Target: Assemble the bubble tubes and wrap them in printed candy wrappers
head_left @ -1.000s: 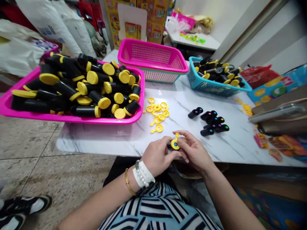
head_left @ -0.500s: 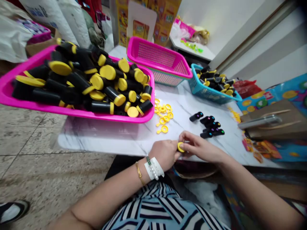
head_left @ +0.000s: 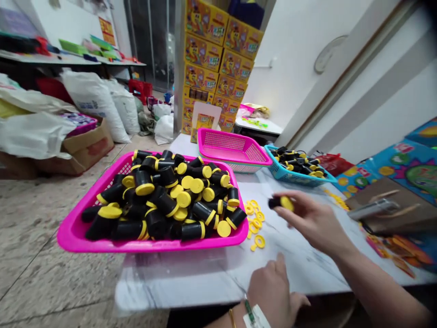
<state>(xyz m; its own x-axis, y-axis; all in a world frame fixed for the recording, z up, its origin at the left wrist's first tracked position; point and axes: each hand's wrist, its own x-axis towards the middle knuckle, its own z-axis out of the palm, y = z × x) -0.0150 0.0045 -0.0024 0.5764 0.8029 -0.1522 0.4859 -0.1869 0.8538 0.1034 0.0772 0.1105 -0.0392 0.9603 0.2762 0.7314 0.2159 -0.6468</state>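
**Cylinder (head_left: 280, 203) sat pinched in worker's right hand (head_left: 317, 223) above table**

The black piece with its yellow end lay at the fingertips of the right hand, over the white marble-patterned table (head_left: 164, 289) and clear of its surface. The digits were clamped on the piece around its yellow end, spread only by its thickness, while the black end jutted out beyond them. Its long axis ran nearly level across the view, black end to the left, yellow end toward the palm. Nearer the wearer, the left hand (head_left: 269, 284) hung low over the table's edge, thumb and forefinger apart. Loose yellow rings (head_left: 259, 241) lay between the held piece and a pink basket (head_left: 150, 246) heaped with similar black-and-yellow pieces. Beyond stood a stacked pink basket (head_left: 235, 158), and to its right a blue basket (head_left: 300, 178) held more such pieces.
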